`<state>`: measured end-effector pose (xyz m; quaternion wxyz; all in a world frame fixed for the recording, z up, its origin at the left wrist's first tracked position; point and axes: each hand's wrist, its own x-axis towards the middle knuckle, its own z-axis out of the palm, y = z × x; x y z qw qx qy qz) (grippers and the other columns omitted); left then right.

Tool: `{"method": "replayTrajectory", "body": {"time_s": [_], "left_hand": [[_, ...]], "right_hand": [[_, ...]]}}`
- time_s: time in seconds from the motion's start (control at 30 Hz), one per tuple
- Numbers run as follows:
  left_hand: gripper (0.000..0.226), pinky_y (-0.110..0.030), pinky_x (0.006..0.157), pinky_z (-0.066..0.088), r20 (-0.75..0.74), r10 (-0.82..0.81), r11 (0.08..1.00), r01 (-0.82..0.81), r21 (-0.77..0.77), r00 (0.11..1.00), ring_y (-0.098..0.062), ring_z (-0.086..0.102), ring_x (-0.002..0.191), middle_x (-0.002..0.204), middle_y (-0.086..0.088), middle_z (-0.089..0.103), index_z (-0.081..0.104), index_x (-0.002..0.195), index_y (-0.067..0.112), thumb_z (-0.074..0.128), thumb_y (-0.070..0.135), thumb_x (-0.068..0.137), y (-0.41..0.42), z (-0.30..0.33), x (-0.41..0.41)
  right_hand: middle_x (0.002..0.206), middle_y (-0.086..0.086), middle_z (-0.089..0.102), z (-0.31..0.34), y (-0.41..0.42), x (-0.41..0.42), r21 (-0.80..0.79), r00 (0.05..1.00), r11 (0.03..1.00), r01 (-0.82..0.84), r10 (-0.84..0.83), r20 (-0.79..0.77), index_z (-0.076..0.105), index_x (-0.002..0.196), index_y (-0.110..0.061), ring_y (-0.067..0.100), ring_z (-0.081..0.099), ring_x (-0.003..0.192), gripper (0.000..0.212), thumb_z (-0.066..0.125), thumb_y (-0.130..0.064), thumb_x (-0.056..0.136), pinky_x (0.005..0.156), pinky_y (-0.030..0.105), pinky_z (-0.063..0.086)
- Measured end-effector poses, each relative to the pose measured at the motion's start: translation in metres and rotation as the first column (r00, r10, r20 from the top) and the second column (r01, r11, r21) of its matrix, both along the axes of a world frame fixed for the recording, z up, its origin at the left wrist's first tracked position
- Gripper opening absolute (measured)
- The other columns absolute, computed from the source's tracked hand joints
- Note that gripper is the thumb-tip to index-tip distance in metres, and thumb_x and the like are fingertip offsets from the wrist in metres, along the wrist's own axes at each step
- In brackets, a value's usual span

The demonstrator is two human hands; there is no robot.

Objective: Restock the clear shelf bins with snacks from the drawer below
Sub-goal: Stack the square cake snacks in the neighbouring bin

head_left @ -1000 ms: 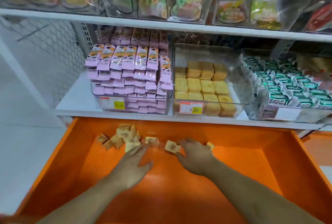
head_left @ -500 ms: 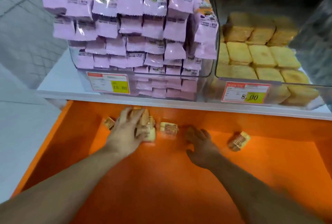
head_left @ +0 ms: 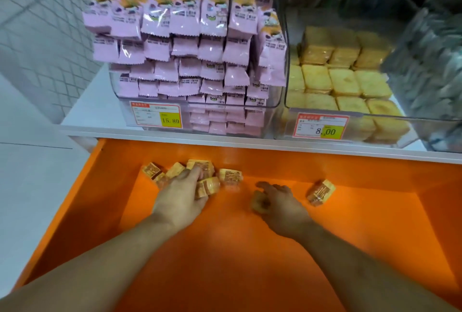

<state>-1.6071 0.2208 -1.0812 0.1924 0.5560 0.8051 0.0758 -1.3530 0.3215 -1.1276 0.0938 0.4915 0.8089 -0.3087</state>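
Both my hands reach into the orange drawer. My left hand lies over a cluster of small wrapped yellow cakes at the back left, its fingers curled round one cake. My right hand is curled over another wrapped cake, mostly hidden beneath the palm. One loose cake lies to the right of that hand. Above, the clear bin of yellow cakes stands on the shelf, partly filled.
A clear bin stacked high with pink snack packets stands left of the cake bin. A third clear bin is at the far right. The white shelf edge overhangs the drawer's back. Pale tiled floor lies to the left.
The camera has moved closer and lower. My left hand has settled on the cake cluster and closed on one. My right hand has curled onto a cake near the middle.
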Motion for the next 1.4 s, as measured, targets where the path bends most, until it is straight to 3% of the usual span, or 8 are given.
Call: {"method": "replayTrajectory", "body": {"time_s": [0.2,0.47,0.63,0.8,0.97,1.1,1.23,1.4], "left_hand": [[0.046,-0.026,0.069,0.055,0.225,-0.055,0.995,0.072,-0.065,0.973,0.003,0.055,0.074,0.087,0.008,0.054,0.025,0.087,0.033,0.069,0.022,0.095,-0.010,0.082,0.045],[0.058,-0.027,0.068,0.054,0.335,-0.134,0.986,0.091,0.140,0.933,-0.006,0.064,0.084,0.101,0.011,0.064,0.042,0.122,0.037,0.079,0.030,0.078,-0.030,0.182,0.073],[0.052,-0.019,0.067,0.045,0.484,-0.170,0.980,0.097,0.173,0.858,-0.005,0.058,0.092,0.120,0.010,0.046,0.050,0.124,0.039,0.081,0.039,0.082,-0.043,0.229,0.089],[0.045,-0.023,0.059,0.045,0.721,-0.093,0.994,0.027,0.103,0.687,-0.007,0.063,0.067,0.086,0.004,0.074,0.060,0.114,0.034,0.087,0.041,0.080,-0.052,0.251,0.097],[0.056,-0.025,0.057,0.047,0.747,0.054,0.983,-0.166,0.076,0.663,-0.014,0.071,0.063,0.085,-0.001,0.078,0.050,0.112,0.037,0.088,0.050,0.074,-0.042,0.250,0.107],[0.059,-0.024,0.051,0.049,0.826,0.088,0.968,-0.244,0.061,0.557,-0.018,0.073,0.067,0.097,-0.001,0.076,0.050,0.116,0.040,0.090,0.050,0.073,-0.031,0.248,0.106],[0.066,-0.040,0.069,0.059,0.968,0.107,0.958,-0.284,-0.040,0.225,-0.033,0.070,0.093,0.104,-0.013,0.075,0.067,0.121,0.017,0.093,0.042,0.066,-0.022,0.244,0.104],[0.060,-0.040,0.062,0.058,0.982,0.135,0.949,-0.302,-0.090,0.130,-0.035,0.075,0.097,0.107,-0.014,0.078,0.066,0.123,0.013,0.090,0.021,0.068,-0.021,0.242,0.106]], "right_hand": [[0.147,-0.007,0.054,0.105,-0.018,-0.002,0.048,0.996,0.995,-0.083,0.085,-0.039,0.043,0.154,-0.036,0.018,0.047,0.136,0.074,0.076,-0.027,0.088,0.103,0.023,0.040],[0.125,-0.015,0.063,0.244,-0.055,0.039,0.011,0.956,0.999,0.033,-0.028,-0.293,0.053,0.142,-0.041,0.012,0.068,0.100,0.071,0.083,-0.021,0.081,0.060,0.012,0.047],[0.112,-0.003,0.071,0.289,-0.068,0.066,-0.213,0.727,0.959,0.189,-0.283,-0.626,0.061,0.134,-0.030,0.022,0.074,0.085,0.070,0.073,0.014,0.081,0.073,0.053,0.060],[0.125,0.016,0.073,0.304,-0.074,0.070,-0.575,0.346,0.815,0.066,-0.559,-0.753,0.065,0.139,-0.029,0.036,0.069,0.096,0.052,0.053,0.003,0.100,0.074,0.042,0.060],[0.134,0.019,0.068,0.300,-0.061,0.062,-0.678,0.230,0.735,0.013,-0.662,-0.713,0.060,0.143,-0.026,0.050,0.066,0.115,0.045,0.039,-0.009,0.106,0.088,0.054,0.058],[0.129,0.021,0.071,0.297,-0.053,0.051,-0.677,0.193,0.733,0.071,-0.676,-0.712,0.056,0.146,-0.021,0.045,0.070,0.111,0.042,0.036,-0.017,0.110,0.088,0.051,0.054],[0.111,0.018,0.073,0.296,-0.048,0.043,-0.628,0.168,0.761,0.162,-0.648,-0.743,0.060,0.143,-0.015,0.023,0.070,0.073,0.039,0.041,-0.014,0.108,0.063,0.036,0.047],[0.126,0.023,0.071,0.298,-0.050,0.042,-0.585,0.212,0.797,0.150,-0.604,-0.769,0.065,0.137,-0.018,0.033,0.073,0.093,0.046,0.040,0.002,0.104,0.069,0.037,0.055]]}}
